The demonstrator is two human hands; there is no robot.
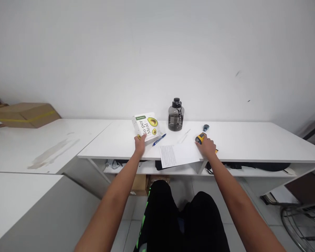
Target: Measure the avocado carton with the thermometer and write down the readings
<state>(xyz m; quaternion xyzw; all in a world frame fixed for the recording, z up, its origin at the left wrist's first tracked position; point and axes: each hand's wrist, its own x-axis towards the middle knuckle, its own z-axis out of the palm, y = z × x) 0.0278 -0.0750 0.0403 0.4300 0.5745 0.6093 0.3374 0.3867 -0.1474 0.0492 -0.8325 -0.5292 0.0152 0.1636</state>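
Observation:
My left hand [140,144] is closed on the lower left corner of a white box printed with avocados [152,122], tilted on the white table. My right hand [207,147] wraps around a yellow-and-black handheld device [201,137]; its dark rounded end points left, and a yellow bit shows below the palm. I cannot make out its exact kind. Between the hands lies a printed white sheet [178,154], its lower edge hanging over the table's front. A blue pen [159,140] rests by the box's lower right corner.
A dark translucent water jug [175,115] stands upright near the wall. Right of it lies a small blue object [205,127]. Cardboard boxes [26,114] sit on the left counter. Cables and dark items fill the shelf [183,170] beneath the tabletop [252,140].

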